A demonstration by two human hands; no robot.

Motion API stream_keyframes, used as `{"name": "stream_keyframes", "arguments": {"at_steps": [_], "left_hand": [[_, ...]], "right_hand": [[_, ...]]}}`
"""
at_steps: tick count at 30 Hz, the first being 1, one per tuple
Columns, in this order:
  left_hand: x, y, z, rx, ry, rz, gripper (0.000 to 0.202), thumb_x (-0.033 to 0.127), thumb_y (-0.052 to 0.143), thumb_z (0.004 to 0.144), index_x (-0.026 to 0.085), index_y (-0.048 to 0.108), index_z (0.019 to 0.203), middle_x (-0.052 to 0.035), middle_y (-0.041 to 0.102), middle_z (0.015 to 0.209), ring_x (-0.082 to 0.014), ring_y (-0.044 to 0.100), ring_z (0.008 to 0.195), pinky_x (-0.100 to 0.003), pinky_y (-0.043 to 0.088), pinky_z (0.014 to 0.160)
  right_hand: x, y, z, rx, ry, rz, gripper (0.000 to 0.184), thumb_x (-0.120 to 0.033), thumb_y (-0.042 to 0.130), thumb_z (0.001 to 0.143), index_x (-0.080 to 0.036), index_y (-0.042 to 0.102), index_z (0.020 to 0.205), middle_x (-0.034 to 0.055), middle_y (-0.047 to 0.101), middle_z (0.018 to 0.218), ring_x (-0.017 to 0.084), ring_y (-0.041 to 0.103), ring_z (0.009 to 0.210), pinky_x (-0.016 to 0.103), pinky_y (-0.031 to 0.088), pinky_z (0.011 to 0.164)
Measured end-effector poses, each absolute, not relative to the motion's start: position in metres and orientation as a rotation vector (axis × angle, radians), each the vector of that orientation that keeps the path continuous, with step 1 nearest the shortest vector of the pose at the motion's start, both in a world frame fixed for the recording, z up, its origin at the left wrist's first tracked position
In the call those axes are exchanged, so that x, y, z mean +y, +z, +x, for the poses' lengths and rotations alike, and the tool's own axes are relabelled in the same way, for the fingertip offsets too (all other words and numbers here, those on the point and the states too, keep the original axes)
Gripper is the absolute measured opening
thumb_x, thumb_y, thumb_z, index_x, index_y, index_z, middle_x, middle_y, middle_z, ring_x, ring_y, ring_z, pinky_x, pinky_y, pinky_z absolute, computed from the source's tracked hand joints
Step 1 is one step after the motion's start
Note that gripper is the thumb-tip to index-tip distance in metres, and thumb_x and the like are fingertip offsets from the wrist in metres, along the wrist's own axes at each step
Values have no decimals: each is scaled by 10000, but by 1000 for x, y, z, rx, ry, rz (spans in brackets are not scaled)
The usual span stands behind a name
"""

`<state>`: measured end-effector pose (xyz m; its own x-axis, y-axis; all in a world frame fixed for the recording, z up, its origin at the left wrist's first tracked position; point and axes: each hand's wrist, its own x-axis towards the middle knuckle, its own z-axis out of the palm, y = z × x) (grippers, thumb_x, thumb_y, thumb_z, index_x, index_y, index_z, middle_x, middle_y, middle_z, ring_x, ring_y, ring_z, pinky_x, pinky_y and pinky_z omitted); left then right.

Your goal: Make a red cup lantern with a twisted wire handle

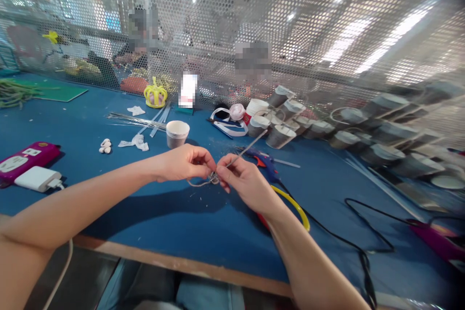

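Observation:
Over the front middle of the blue table, my left hand [183, 161] pinches a small tangle or coil of thin grey cord [249, 146]. My right hand [241, 179] grips the same cord beside it, fingertips almost touching the left ones. One stiff length sticks up to the right past my right hand, and a loose loop hangs below my left. Fingers partly hide the coil. Just behind my left hand stands a small grey cup [176, 141] with a white rim. A blue glue gun [268, 168] lies behind my right wrist, and yellow-handled pliers [298, 208] are partly under the forearm.
Several grey cups [280, 136] crowd the right rear, blurred rightward. Thin wires [140, 120], white scraps [139, 142] and a yellow crown-shaped piece [155, 98] lie behind. A purple power strip [31, 157] is left. Black cable [327, 232] crosses the right. A perforated screen [207, 24] bounds the back.

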<state>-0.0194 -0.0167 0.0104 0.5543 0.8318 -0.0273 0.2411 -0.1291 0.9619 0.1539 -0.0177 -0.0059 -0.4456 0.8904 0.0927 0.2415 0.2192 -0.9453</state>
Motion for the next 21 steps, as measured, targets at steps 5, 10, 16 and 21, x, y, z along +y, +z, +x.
{"name": "stream_keyframes", "arguments": {"at_steps": [5,10,16,21], "left_hand": [[-15,6,-19,917,711,1787,26,141,518,706,122,522,724,27,516,631,-57,439,565,-179,362,528],[-14,4,-18,928,710,1835,32,146,521,699,127,516,724,29,508,618,-62,437,555,-181,359,519],[-16,4,-17,946,701,1860,48,180,521,694,134,506,690,39,491,594,-63,427,535,-182,344,506],[-17,2,-18,1008,643,1922,159,265,525,712,119,536,651,34,475,548,-63,387,507,-189,307,478]], "right_hand": [[-18,-6,153,-1878,1148,-1088,312,-481,520,738,-191,426,673,-69,412,489,72,391,435,215,333,433],[-20,-5,151,-1912,1056,-1133,296,-453,507,759,-189,427,652,-70,402,469,70,373,423,212,289,417],[-20,-5,149,-1917,942,-1198,287,-421,514,762,-189,435,612,-65,398,465,70,359,414,215,264,400],[-18,-9,148,-1921,922,-1179,294,-423,542,743,-188,448,592,-56,409,478,73,358,421,219,265,399]]}}
